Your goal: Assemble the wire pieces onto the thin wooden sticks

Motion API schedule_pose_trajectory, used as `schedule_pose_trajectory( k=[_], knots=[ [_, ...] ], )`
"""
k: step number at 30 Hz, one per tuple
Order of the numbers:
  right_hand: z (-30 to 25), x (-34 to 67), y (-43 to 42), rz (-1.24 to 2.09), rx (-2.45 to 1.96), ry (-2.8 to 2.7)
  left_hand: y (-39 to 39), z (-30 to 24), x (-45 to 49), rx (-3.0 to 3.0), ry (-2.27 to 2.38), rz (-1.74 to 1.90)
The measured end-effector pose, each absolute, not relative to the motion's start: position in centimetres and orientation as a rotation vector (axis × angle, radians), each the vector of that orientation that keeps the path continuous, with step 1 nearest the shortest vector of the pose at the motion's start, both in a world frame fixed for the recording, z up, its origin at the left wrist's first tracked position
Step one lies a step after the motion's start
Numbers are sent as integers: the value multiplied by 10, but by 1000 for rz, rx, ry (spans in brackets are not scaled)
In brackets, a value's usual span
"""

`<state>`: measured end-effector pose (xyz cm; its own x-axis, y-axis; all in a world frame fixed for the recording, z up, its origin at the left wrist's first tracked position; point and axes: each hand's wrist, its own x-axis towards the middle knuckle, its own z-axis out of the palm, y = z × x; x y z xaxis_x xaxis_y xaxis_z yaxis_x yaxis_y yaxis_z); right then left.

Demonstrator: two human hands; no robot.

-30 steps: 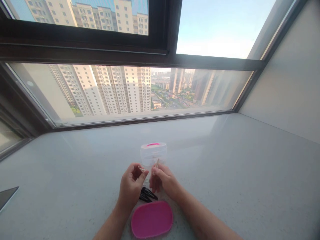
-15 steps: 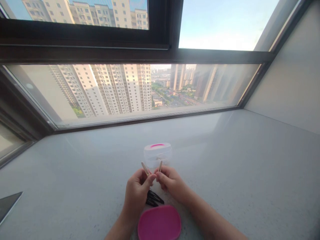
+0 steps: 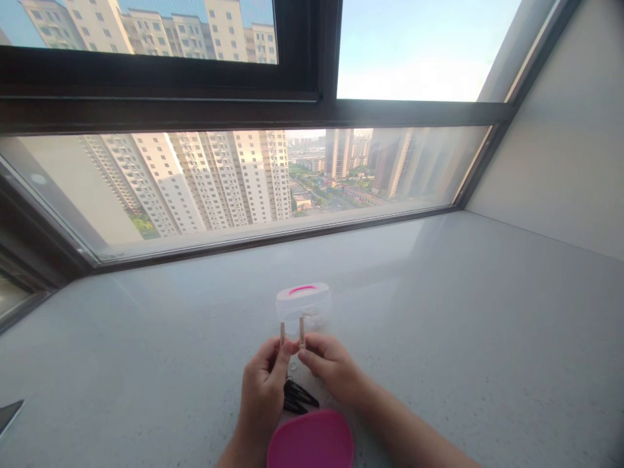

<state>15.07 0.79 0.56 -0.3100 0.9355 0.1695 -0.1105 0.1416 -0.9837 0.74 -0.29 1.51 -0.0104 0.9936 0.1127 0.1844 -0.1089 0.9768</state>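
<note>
My left hand (image 3: 263, 390) pinches a slim beige hair clip (image 3: 282, 333) that stands upright between thumb and fingers. My right hand (image 3: 329, 367) pinches a second beige hair clip (image 3: 301, 331), held upright close beside the first. Just behind both clips stands a small clear plastic box (image 3: 305, 305) with a pink handle on top. Several black hair clips (image 3: 298, 396) lie on the grey sill (image 3: 146, 364) between my wrists. A pink oval lid (image 3: 312, 442) lies nearest to me, below the black clips.
A wide window with a dark frame (image 3: 195, 107) runs along the back of the sill, tower blocks beyond it. A pale wall (image 3: 560, 143) closes the right side. A dark flat corner (image 3: 7, 413) pokes in at the far left edge.
Both hands have drawn together, so the two beige clips now stand upright side by side. The left clip has turned from tilted to vertical. The camera shifted slightly.
</note>
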Motion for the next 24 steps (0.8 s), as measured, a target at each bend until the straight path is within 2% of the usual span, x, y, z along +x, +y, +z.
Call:
schedule_pose_trajectory(
  k=[12,24],
  knots=[
    [8,145,0,1218,-797,-1668,-4,12,10,1434,1132,1206],
    [6,151,9,1476,-839,-1301,2,7,9,1401,1254,1266]
  ],
)
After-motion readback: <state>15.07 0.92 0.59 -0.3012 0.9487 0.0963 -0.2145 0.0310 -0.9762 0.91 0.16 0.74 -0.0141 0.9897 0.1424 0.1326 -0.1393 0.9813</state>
